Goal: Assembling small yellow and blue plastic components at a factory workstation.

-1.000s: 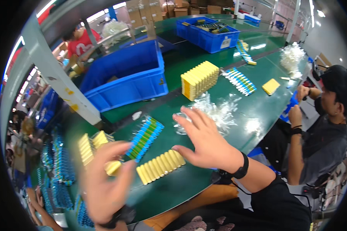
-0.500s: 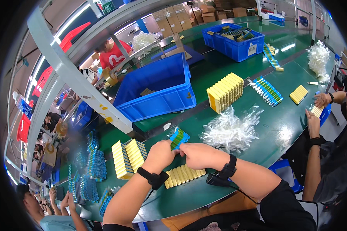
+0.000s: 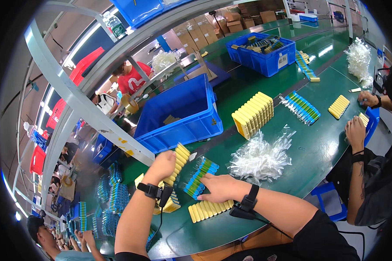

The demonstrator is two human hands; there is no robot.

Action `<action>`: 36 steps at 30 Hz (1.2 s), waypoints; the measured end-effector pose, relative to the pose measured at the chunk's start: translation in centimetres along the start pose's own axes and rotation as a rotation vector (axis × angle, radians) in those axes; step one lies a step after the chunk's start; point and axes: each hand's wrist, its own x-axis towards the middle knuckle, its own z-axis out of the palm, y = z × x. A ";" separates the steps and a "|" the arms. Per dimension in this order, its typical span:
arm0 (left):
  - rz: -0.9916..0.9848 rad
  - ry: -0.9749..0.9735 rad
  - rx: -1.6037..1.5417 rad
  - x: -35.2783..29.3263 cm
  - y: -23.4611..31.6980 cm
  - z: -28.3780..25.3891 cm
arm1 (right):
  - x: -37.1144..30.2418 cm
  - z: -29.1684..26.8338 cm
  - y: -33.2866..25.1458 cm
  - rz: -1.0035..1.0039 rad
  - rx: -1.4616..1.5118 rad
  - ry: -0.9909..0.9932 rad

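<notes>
A yellow ribbed strip point(image 3: 181, 159) stands raised on a slant in my left hand point(image 3: 163, 165), whose fingers are closed round its side. My right hand point(image 3: 220, 188) lies over the right edge of a row of blue-and-green sticks point(image 3: 199, 179), touching it with thumb and forefinger apart; its other fingers are partly hidden. Just below that hand, another yellow ribbed strip point(image 3: 206, 211) lies on the table. More yellow strips point(image 3: 172, 203) stand partly hidden behind my left wrist.
A heap of clear plastic wrappers point(image 3: 261, 158) lies right of my hands. Beyond are a yellow strip stack point(image 3: 253, 114), another blue-green row point(image 3: 301, 107) and a large blue bin point(image 3: 178, 115). A metal post point(image 3: 91, 115) rises at left. A co-worker's hand point(image 3: 356, 132) works at right.
My left hand has left the blue-green row and moved up and left, now holding a yellow strip. The row lies lower, under my right hand, whose thumb and forefinger have parted.
</notes>
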 end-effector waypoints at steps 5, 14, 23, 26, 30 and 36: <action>-0.166 0.016 -0.719 -1.0 3.3 -5.6 | 0.1 0.1 0.8 0.007 0.014 -0.021; -0.055 0.015 -1.543 -14.7 7.0 -2.1 | -6.5 -3.3 -8.9 -0.375 -0.143 0.755; 0.077 0.307 -1.297 -26.3 4.1 5.5 | -8.8 -2.5 -12.1 -0.609 0.218 0.531; 0.030 0.606 -1.143 -27.1 3.5 5.9 | -9.6 -3.1 -13.1 -0.531 0.292 0.292; 0.146 0.549 -1.065 -28.1 1.6 5.7 | -10.5 -3.5 -13.4 -0.525 0.374 0.112; 0.419 0.217 -1.013 -29.6 -0.1 5.2 | -12.2 -3.0 -10.5 -0.409 0.376 0.053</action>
